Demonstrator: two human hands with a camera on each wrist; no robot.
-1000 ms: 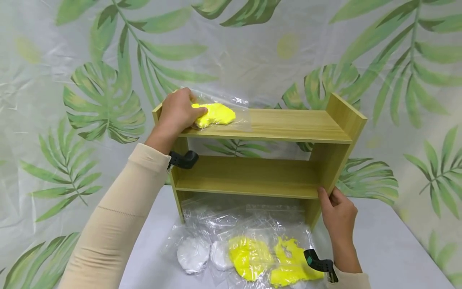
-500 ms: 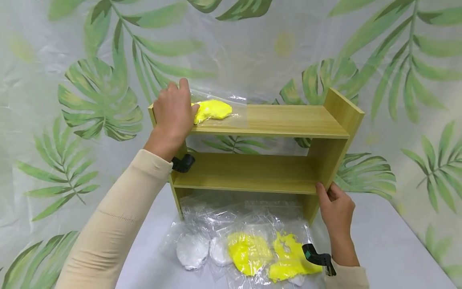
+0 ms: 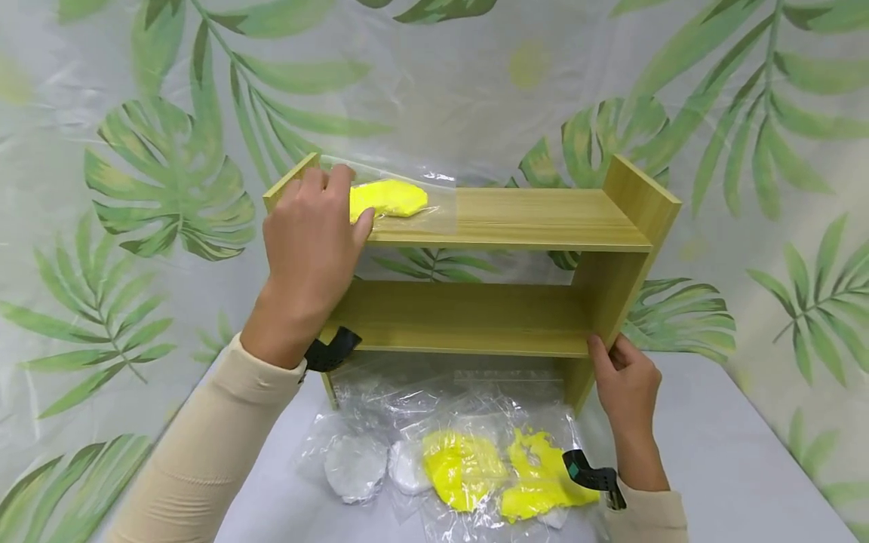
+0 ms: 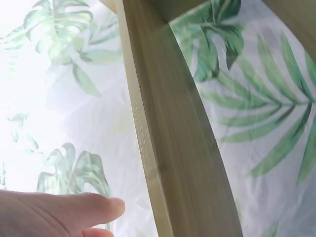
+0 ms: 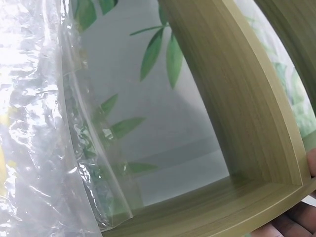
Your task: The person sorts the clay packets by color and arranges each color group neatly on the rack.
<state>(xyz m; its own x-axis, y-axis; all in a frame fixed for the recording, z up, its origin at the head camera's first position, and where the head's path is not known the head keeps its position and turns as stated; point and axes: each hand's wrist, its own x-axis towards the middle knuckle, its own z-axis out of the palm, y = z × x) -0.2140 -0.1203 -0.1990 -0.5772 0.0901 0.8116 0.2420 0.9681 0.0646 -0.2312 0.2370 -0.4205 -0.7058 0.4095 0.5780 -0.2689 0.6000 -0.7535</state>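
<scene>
A small wooden shelf (image 3: 468, 317) with two boards stands on the table. On its top board, towards the left, lies a clear zip bag with a yellow lump of soft, clay-like material (image 3: 394, 197). My left hand (image 3: 308, 241) is in front of the top board's left end, its back to the head camera, overlapping the bag's left part. In the left wrist view its thumb (image 4: 106, 210) is apart from the board and nothing shows in the hand. My right hand (image 3: 627, 381) grips the shelf's right side panel (image 3: 614, 290) by the lower board.
Below the lower board several clear bags lie on the white table (image 3: 706, 445). Some hold white discs (image 3: 355, 467), others yellow flattened pieces (image 3: 463, 469). A leaf-patterned cloth (image 3: 448, 98) hangs behind the shelf.
My left hand has let go of the yellow bag and drawn back towards me and left; the bag stays on the top board. My right hand keeps its grip on the shelf.
</scene>
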